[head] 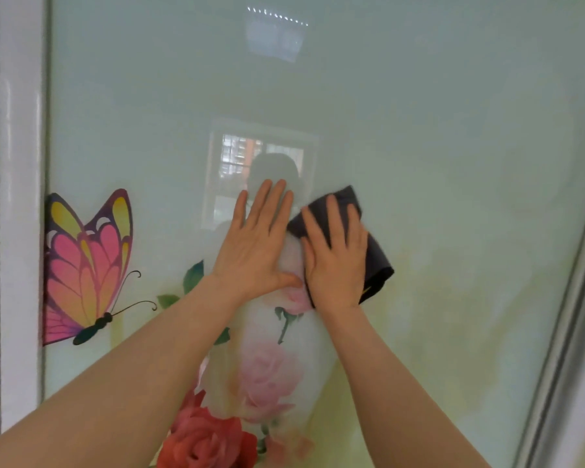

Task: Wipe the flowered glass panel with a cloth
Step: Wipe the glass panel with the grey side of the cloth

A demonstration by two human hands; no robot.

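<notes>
The glass panel (419, 130) fills the view, pale green, printed with pink and red roses (267, 380) low in the middle. My right hand (335, 255) lies flat on a dark grey cloth (375, 261) and presses it against the glass just above the roses. My left hand (257, 244) rests flat on the bare glass right beside it, fingers spread and pointing up, holding nothing. The two hands nearly touch at the thumbs. Part of the cloth is hidden under my right palm.
A colourful butterfly sticker (85, 268) sits at the panel's left edge, against a white frame post (21, 197). A metal frame strip (574, 298) slants down the right side. A window and a person's outline reflect in the glass (260, 157).
</notes>
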